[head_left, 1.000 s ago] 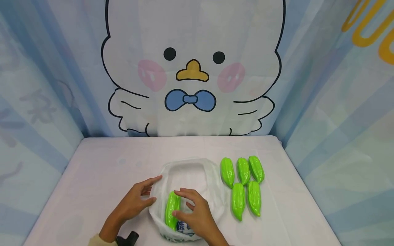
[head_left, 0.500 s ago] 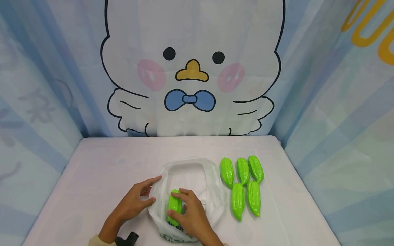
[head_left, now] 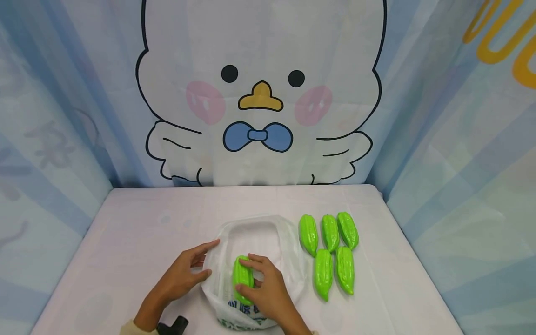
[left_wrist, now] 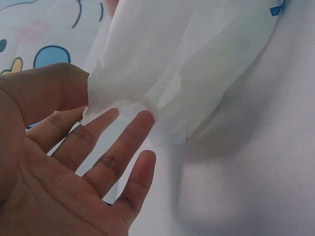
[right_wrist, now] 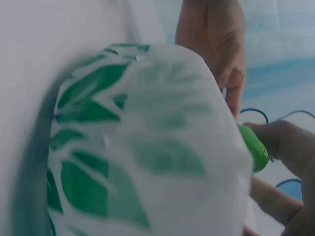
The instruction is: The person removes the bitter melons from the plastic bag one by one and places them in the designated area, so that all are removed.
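Observation:
A white plastic bag (head_left: 293,260) stands with its mouth spread wide on the table in the head view. Over its opening, my right hand (head_left: 270,284) pinches a bright green, ridged toy bitter melon (head_left: 243,281) between thumb and fingers. The end of that bitter melon (right_wrist: 255,150) shows past the bag's edge in the right wrist view. My left hand (head_left: 184,270) touches the bag's left side, thumb and fingers apart. In the left wrist view, fingers (left_wrist: 123,147) extend against the thin bag wall (left_wrist: 216,59); the thumb tip is hidden behind it.
Several more green toy bitter melons (head_left: 323,274) lie in two rows right of the bag. A white cloth covers the table (head_left: 138,223). Printed curtains (head_left: 261,46) stand behind and on both sides. A black device (head_left: 173,325) is at my left wrist.
My right hand has closed on the toy bitter melon and shifted it rightward over the bag opening. Printing inside the bag has come into fuller view. The left hand has stayed put.

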The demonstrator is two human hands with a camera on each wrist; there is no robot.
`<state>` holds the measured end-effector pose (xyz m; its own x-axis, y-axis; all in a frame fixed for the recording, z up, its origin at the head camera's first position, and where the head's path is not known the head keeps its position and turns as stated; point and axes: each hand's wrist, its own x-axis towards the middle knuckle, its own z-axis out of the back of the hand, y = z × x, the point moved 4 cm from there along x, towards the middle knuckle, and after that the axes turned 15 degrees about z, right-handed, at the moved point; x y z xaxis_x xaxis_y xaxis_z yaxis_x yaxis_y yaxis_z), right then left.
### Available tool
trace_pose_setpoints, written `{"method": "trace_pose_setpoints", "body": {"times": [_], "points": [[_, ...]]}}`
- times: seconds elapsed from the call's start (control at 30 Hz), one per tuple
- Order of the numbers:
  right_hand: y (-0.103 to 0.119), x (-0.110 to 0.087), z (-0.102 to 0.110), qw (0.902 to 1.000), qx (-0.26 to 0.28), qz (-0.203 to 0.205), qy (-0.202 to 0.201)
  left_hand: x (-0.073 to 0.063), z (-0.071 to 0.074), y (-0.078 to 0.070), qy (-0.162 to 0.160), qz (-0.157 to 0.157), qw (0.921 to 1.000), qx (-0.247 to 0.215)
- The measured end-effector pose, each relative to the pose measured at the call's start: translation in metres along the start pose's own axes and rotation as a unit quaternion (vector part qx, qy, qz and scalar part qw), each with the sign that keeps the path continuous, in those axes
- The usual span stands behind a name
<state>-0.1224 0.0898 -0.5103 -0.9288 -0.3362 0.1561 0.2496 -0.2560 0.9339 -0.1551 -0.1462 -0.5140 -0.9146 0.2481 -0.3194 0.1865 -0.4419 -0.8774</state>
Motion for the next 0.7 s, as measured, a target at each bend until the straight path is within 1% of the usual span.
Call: {"method": "trace_pose_setpoints", "body": {"times": [0.17,0.37,0.47,0.6,0.7], "points": [[0.002,-0.002,0.012,0.9997,0.02,0.013,-0.009,-0.001,0.0,0.0,-0.008,0.011,0.9999,0.001],[0.002,-0.004,0.027,0.9993,0.026,0.018,-0.02,-0.001,0.001,-0.001,-0.013,0.024,0.9996,0.0],[0.003,-0.006,0.034,0.9988,0.032,0.027,-0.025,0.0,0.001,-0.001,-0.015,0.028,0.9995,-0.001],[0.003,-0.008,0.044,0.9978,0.04,0.033,-0.04,0.0,0.001,0.0,-0.013,0.025,0.9996,0.002],[0.002,-0.009,0.052,0.9965,0.049,0.028,-0.062,0.0,0.001,0.0,-0.01,0.021,0.9997,0.003]]}}
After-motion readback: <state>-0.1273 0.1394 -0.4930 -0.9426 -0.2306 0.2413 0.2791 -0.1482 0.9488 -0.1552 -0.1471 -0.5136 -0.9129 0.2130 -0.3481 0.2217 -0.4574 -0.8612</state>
